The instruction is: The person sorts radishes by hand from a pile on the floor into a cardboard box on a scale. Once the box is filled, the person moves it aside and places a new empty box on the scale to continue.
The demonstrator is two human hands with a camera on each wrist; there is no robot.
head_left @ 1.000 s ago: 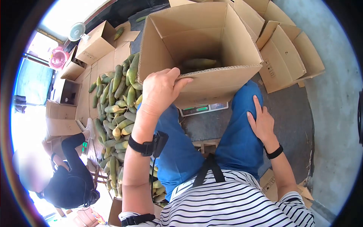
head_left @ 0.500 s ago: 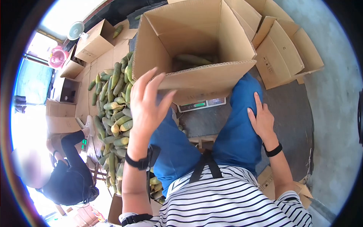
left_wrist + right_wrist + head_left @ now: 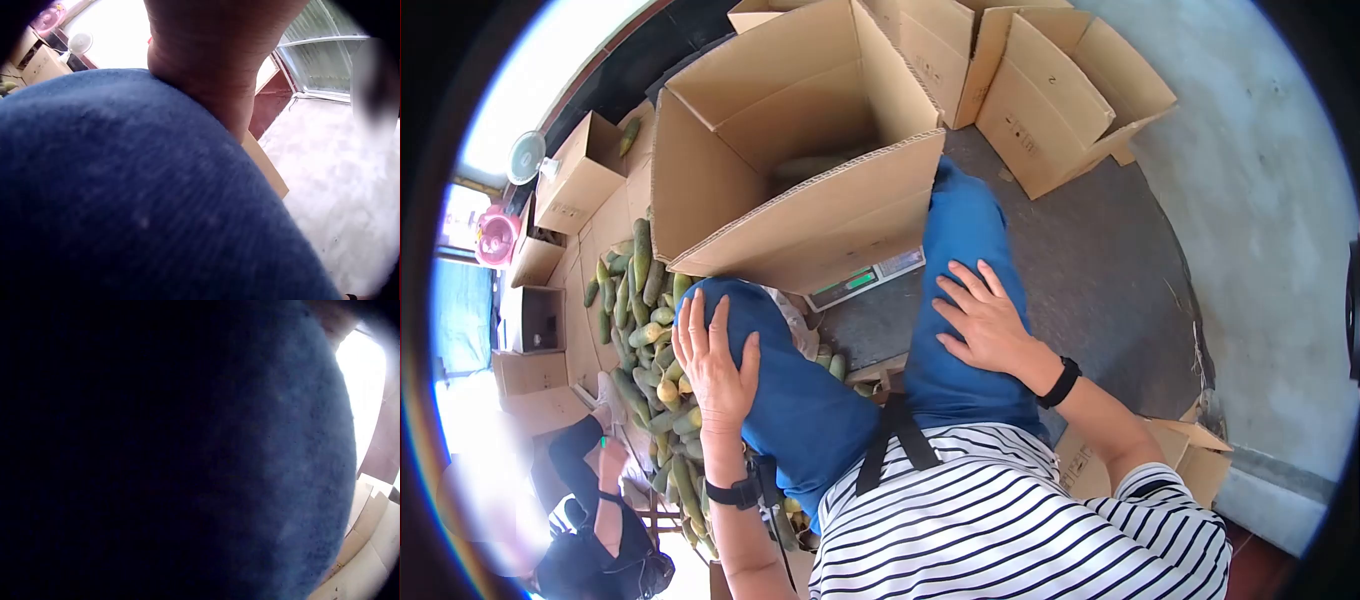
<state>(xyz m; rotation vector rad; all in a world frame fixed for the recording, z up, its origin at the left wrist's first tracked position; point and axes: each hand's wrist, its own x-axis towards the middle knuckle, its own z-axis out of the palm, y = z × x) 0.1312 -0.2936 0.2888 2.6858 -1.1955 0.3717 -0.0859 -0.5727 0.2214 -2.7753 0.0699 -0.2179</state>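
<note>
My left hand [image 3: 718,385] rests on the left knee of my blue jeans [image 3: 795,370], fingers straight and slightly parted. On the right thigh lies my right hand [image 3: 992,328], its fingers spread. Neither holds anything. A tall open cardboard box [image 3: 820,225] stands in front of my knees on a flat scale [image 3: 855,288] with a green display. Deep in its shadow shows a long green radish [image 3: 810,168]. Denim [image 3: 137,181] fills most of the left wrist view, below the heel of the hand. The right wrist view is mostly dark denim [image 3: 294,456].
A heap of green radishes [image 3: 640,340] lies along my left side. Several open cartons [image 3: 1050,115] stand at the front right, others [image 3: 580,175] at the far left near a fan [image 3: 527,157]. Another person [image 3: 600,540] sits at the left. A wall [image 3: 1250,200] bounds the right.
My left hand has let go of the box's near rim and come back onto my left knee. My right hand's fingers have spread on the thigh. The head view has turned, shifting the box leftward.
</note>
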